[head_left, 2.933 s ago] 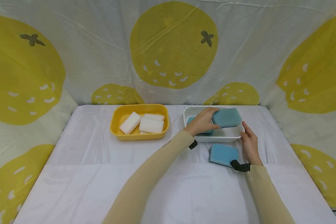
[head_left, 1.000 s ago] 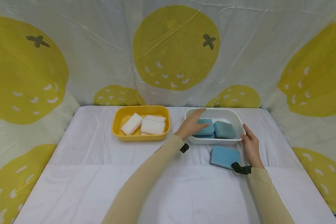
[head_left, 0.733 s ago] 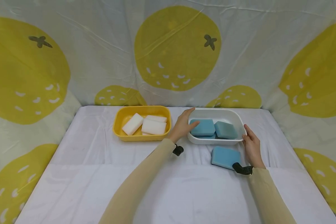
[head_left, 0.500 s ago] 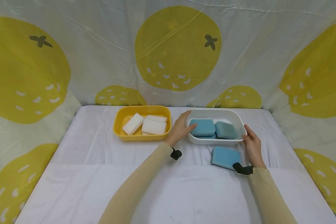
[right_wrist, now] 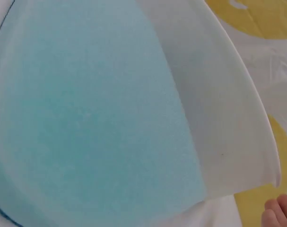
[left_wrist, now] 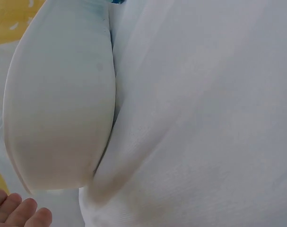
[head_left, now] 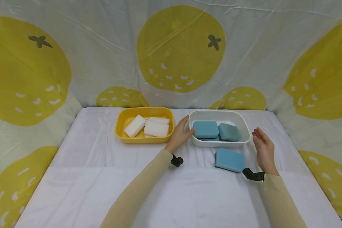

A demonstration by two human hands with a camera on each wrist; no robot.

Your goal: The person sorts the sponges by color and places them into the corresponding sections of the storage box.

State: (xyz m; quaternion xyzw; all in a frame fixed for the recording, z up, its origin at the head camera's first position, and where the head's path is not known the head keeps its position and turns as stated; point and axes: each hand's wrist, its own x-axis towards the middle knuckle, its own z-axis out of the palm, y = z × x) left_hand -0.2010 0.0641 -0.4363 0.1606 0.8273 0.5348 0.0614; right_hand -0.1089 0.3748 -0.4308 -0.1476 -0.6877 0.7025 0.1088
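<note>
A white plastic basin stands at the back right of the table. In it a blue sponge lies over another blue sponge, while a greyer-blue sponge leans at their right. One more blue sponge lies on the cloth in front. My left hand is at the basin's left end, fingers extended and thumb right at the rim. Just off the right end, my right hand has its fingers straight and holds nothing. Fingertips show beyond the basin in the right wrist view.
A yellow basin with several white sponges stands left of my left hand. White cloth covers the table, and a lemon-patterned curtain rises behind it and along both sides.
My left hand has set the greyer-blue sponge into the white basin, let go and drawn back left to its left end. The right hand has released the right rim and moved slightly right.
</note>
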